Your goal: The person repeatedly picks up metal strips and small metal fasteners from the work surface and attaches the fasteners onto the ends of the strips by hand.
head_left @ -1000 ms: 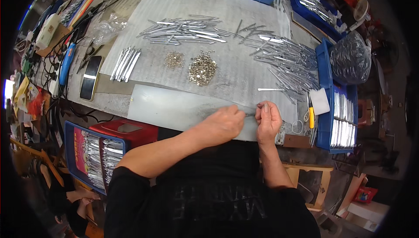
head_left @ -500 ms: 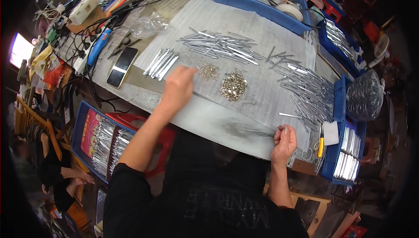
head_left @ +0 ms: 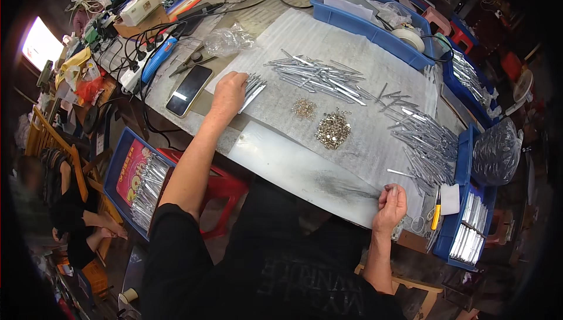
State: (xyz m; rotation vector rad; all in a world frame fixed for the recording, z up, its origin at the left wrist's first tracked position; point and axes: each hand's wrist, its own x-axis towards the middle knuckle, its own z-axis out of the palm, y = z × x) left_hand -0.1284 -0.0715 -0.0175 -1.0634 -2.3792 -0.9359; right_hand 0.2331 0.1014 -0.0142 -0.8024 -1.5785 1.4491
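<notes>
My left hand point(head_left: 229, 96) is closed over the left part of a neat row of slim silver metal strips point(head_left: 253, 93). Its fingertips are turned away, so I cannot make out what they hold. To the right of that row lie a small heap of tiny gold-coloured pieces point(head_left: 304, 108) and a larger heap of small shiny round metal pieces point(head_left: 333, 129). At the front edge of the table my right hand point(head_left: 390, 210) has thumb and fingers pinched together; anything between them is too small to name. A wide pile of silver strips point(head_left: 425, 144) spreads beyond it.
Another loose pile of strips point(head_left: 319, 76) lies farther back. A phone point(head_left: 189, 90) and pliers point(head_left: 193, 63) sit at the left. Blue trays point(head_left: 375, 29) stand at the back and right, one beside a yellow-handled cutter point(head_left: 436, 217). A tray of strips point(head_left: 126, 161) is below left.
My left hand has moved left and away from the small heaps, onto the row of strips. The right hand stays pinched at the table edge. The whole view has shifted slightly.
</notes>
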